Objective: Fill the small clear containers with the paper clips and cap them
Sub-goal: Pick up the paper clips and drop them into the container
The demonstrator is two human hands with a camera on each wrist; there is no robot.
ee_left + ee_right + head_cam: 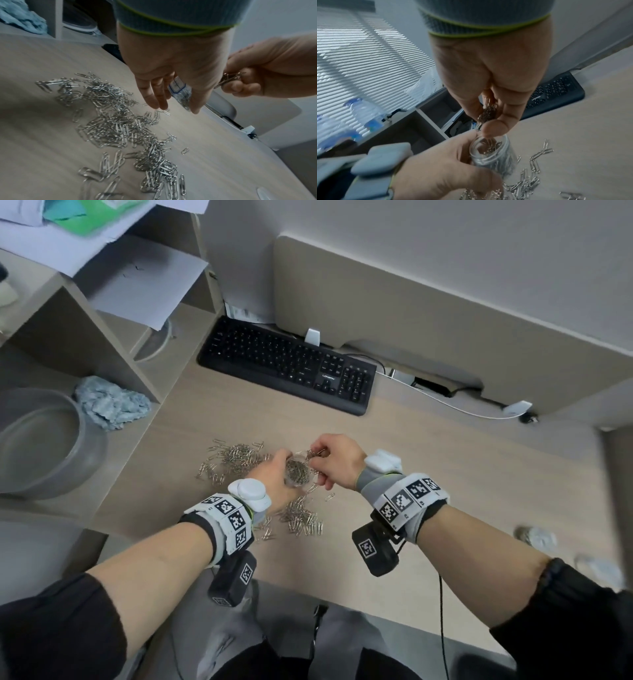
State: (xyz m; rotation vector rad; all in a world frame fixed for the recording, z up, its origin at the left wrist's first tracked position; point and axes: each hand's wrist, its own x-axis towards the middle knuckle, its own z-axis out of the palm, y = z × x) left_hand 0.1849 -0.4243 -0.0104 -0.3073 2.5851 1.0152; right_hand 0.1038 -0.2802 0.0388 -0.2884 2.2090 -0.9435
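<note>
A small clear container (297, 472) (491, 152), nearly full of paper clips, is gripped by my left hand (274, 477) (171, 75) just above the desk. Its open mouth faces up and it carries a blue-bordered label (177, 86). My right hand (334, 462) (489, 108) pinches a bunch of silver paper clips (488, 112) (228, 78) right over the container's mouth. Loose paper clips (239, 458) (109, 121) lie scattered on the desk to the left of the hands, and more of them (301, 518) lie nearer to me. No cap shows clearly.
A black keyboard (291, 364) lies behind the hands. A grey bowl (41, 440) and a blue cloth (109, 402) sit at the left by the shelf unit (102, 337). A white cable (445, 402) runs along the back right. Small whitish items (537, 537) lie at the right edge.
</note>
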